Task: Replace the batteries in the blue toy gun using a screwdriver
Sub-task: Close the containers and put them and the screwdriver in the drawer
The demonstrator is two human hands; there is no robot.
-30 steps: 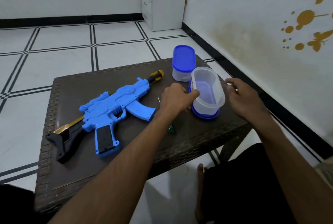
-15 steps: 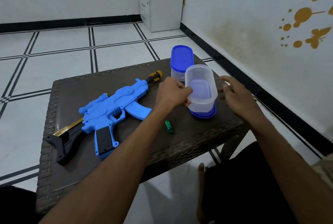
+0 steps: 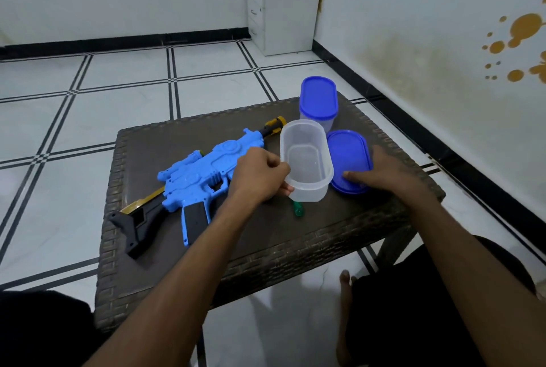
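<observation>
Blue plastic toy gun (image 3: pixel 206 171) lies flat, black stock nearest.

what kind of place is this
Likely a room in a home: white tiled floor with black lines, butterfly decals on the wall, white drawer unit, low brown woven table.

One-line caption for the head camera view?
Left hand lifts clear oval plastic tub; right hand rests on blue lid.
</observation>
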